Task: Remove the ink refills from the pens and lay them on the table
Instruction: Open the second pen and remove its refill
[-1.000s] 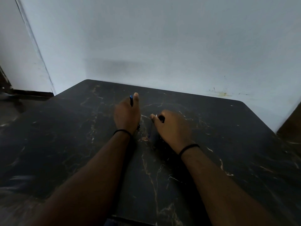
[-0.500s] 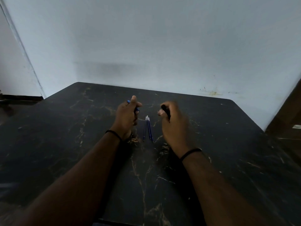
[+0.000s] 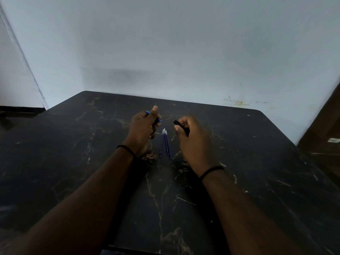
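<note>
Between the two hands, three ink refills (image 3: 165, 143) lie on the worktop (image 3: 257, 162), long axes running away from the person. The left hand (image 3: 142, 128) grips a blue pen barrel (image 3: 153, 116); the right hand (image 3: 191, 137) grips a black one (image 3: 181, 127). Both hands sit near the refills, about equally close.

My left hand (image 3: 142, 128) grips a blue pen (image 3: 153, 116); my right hand (image 3: 191, 138) holds a black pen piece (image 3: 181, 127); the refills (image 3: 165, 143) between them are dark blue with pale tips; the table (image 3: 257, 162) is black marble veined tan and white; thin black bands (image 3: 211, 171) circle both wrists; the wall (image 3: 165, 52) is pale blue-grey with a yellowish stain (image 3: 239, 102).
</note>
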`<state>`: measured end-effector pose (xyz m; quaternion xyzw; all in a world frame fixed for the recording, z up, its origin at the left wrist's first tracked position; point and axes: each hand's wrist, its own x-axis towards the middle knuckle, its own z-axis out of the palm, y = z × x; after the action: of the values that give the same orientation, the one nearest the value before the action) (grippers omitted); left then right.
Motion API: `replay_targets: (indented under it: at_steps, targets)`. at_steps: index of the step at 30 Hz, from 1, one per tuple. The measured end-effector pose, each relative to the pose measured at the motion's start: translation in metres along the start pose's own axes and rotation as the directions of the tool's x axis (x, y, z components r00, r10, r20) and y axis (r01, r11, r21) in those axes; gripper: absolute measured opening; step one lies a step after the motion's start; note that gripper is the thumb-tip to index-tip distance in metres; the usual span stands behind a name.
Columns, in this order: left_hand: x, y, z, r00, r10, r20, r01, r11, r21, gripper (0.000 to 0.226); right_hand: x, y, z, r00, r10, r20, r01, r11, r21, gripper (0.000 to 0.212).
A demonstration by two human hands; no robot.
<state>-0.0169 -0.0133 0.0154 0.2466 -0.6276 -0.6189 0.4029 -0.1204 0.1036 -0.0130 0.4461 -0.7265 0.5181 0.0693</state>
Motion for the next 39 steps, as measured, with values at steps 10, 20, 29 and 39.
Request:
replay_targets:
  at_steps: [10,20,29,39]
  targets:
    - [0.002,-0.004,0.0,0.994,0.034,-0.106,-0.023,0.995,0.102,0.037,-0.004,-0.001,0.006,0.987,0.091,0.131,-0.029,0.908,-0.417,0.016]
    - [0.003,-0.006,-0.001,0.993,0.036,-0.111,-0.026,0.996,0.088,0.038,-0.005,-0.008,0.008,0.977,0.105,0.183,-0.005,0.878,-0.479,0.018]
    - [0.004,-0.005,-0.001,0.993,0.041,-0.109,-0.03,0.994,0.105,0.037,-0.003,-0.01,0.004,0.976,0.14,0.169,-0.013,0.806,-0.592,0.022]
    - [0.006,-0.008,-0.001,0.992,0.036,-0.124,-0.023,0.994,0.105,0.038,-0.003,-0.016,0.006,0.97,0.188,0.153,-0.038,0.739,-0.673,0.015]
